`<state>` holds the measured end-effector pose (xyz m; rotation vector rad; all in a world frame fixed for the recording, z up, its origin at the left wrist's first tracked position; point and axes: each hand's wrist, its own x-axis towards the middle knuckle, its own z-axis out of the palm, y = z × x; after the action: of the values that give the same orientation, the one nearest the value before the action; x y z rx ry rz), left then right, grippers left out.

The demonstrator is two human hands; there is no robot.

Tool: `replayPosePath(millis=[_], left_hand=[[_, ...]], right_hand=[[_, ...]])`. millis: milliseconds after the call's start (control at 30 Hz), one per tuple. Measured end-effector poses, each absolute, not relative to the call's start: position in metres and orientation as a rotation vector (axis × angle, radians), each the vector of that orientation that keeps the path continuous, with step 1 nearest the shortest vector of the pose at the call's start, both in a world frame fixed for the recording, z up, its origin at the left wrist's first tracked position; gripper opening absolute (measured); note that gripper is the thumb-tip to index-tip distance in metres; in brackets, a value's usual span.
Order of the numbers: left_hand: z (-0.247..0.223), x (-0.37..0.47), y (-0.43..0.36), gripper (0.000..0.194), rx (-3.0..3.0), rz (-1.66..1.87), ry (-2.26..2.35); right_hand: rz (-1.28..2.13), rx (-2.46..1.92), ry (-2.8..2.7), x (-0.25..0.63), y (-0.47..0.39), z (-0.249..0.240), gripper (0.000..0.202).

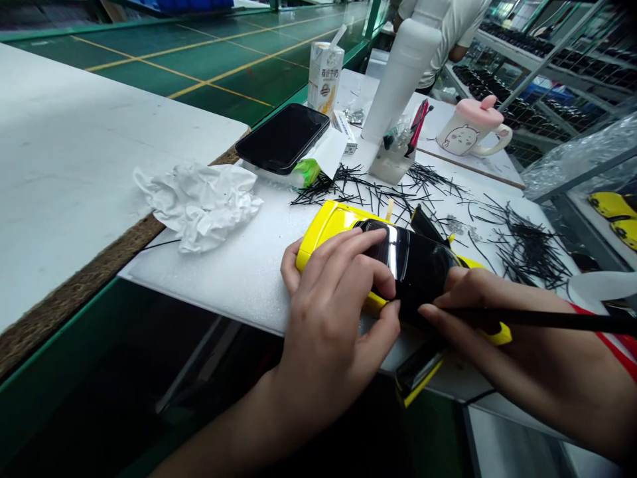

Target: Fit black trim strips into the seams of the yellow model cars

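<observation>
A yellow model car with a black glossy roof lies on the white foam-covered worktop. Its doors stand out: one black-lined yellow door hangs past the near edge, another black panel sticks up on the far side. My left hand is wrapped over the car's end and side, thumb and index finger almost meeting at the roof's near edge. In my right hand a long thin black rod is pinched, one end against the car's side; its tip is hidden by the fingers.
Black strips lie scattered behind the car. Crumpled white paper, a phone, a drink carton, a white bottle, a tool holder and a lidded mug stand around. A person is at the back.
</observation>
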<state>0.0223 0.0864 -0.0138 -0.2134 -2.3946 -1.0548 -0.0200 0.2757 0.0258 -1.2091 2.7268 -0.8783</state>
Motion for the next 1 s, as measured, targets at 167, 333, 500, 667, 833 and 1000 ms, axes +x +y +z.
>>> replayPosePath(millis=[167, 333, 500, 667, 833, 1000], left_hand=[[-0.015, 0.022, 0.085, 0.017, -0.222, -1.038, -2.378], [-0.017, 0.023, 0.084, 0.017, -0.228, -1.009, -2.372], [-0.016, 0.023, 0.083, 0.017, -0.245, -1.005, -2.396], [-0.017, 0.024, 0.082, 0.018, -0.261, -1.028, -2.388], [-0.017, 0.024, 0.082, 0.017, -0.266, -1.027, -2.392], [-0.019, 0.024, 0.081, 0.015, -0.264, -1.037, -2.370]], right_hand=[[-0.955, -1.311, 2.791, -0.020, 0.275, 0.021, 0.013], [-1.231, -1.199, 2.744, -0.018, 0.278, 0.014, 0.015], [-1.296, -1.183, 2.724, -0.017, 0.277, 0.019, 0.018], [-1.132, -1.284, 2.761, -0.019, 0.279, 0.017, 0.016], [-1.077, -1.318, 2.760, -0.015, 0.275, 0.014, 0.016], [-1.334, -1.112, 2.821, -0.024, 0.296, 0.036, 0.011]])
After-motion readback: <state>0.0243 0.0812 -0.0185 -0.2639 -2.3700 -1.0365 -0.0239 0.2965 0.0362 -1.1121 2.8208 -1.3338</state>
